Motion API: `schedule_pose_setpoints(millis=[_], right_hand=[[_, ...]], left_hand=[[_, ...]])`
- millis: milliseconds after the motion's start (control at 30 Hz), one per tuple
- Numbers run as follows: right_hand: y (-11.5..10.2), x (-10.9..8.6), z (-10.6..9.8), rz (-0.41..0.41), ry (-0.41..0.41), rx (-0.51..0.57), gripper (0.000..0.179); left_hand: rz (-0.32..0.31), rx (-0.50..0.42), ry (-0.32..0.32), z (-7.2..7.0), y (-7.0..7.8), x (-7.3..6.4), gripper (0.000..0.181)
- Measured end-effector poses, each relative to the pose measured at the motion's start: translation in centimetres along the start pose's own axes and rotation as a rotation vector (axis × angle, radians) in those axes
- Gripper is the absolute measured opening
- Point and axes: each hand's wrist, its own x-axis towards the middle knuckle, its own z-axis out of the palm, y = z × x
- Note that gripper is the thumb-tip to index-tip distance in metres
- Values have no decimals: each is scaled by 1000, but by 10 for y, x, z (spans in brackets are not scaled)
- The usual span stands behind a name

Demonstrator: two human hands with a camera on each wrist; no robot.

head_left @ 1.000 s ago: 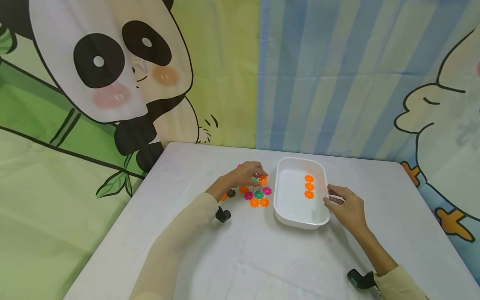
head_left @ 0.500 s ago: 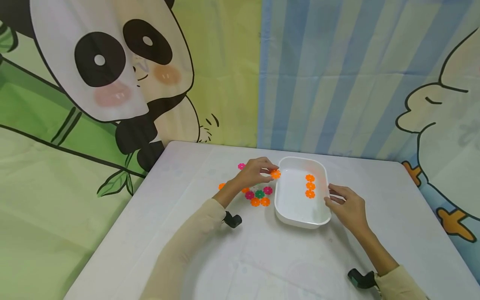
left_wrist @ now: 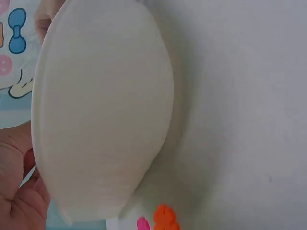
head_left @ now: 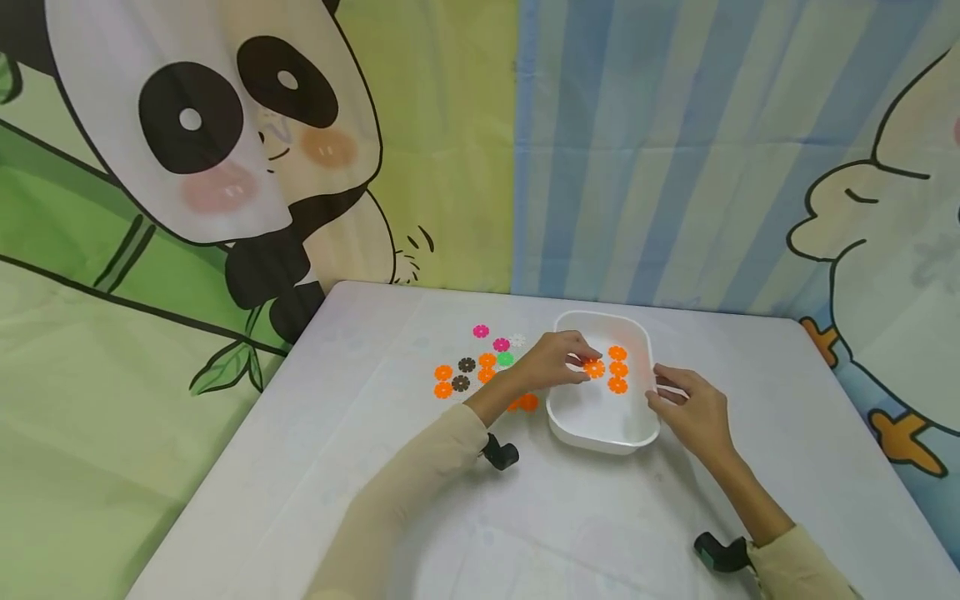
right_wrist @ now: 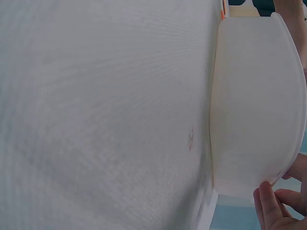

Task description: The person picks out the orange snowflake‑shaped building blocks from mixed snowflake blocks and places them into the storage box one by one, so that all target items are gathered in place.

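Observation:
My left hand [head_left: 553, 360] reaches over the near-left rim of a white plastic tray [head_left: 596, 429] and pinches an orange flower-shaped plastic disc [head_left: 594, 368] inside it. Three more orange discs [head_left: 618, 368] stand in a column by the tray's right side. With fingers and thumb, my right hand [head_left: 693, 412] grips the right rim; in the right wrist view the fingers [right_wrist: 269, 203] press against the tray wall [right_wrist: 254, 105]. The left wrist view shows the left hand [left_wrist: 21, 184] beside the tray's outer wall [left_wrist: 103, 110], its held disc hidden there.
Left of the tray lie loose discs on the white table [head_left: 585, 525]: orange ones [head_left: 443, 372], dark brown ones [head_left: 461, 382], pink ones [head_left: 481, 331], a green one [head_left: 505, 359] and a clear one [head_left: 517, 340]. My left forearm covers part of the pile. A printed curtain [head_left: 442, 150] stands behind.
The left hand has lifted an orange disc from the pile and carried it rightward over the rim into the tray. My right hand keeps its place on the tray's right edge.

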Motion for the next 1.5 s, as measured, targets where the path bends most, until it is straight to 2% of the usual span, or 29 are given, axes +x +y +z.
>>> schedule_pose_setpoints(millis=[233,333,467,700,1067,1300,1500], right_hand=[[1,2,0,2,-15,-11,47],[1,3,0,2,-22,-2,48],[1,4,1,-2,-23,17,48],[0,4,1,-24,-16,45,47],[-2,5,-1,-20,-11,39,45],[1,4,-2,-17,-7,38,46],[4,3,-2,-8,-6,36,46]], left_hand=[[-12,183,-142,23,13,20,35],[1,270,-170,31,15,27,33],[36,322,-195,39,14,32,30],[46,414,-305,50,9,36,26],[-6,462,-306,51,16,33,29],[9,491,-316,53,18,34,31],[-20,483,-315,55,18,35,30]])
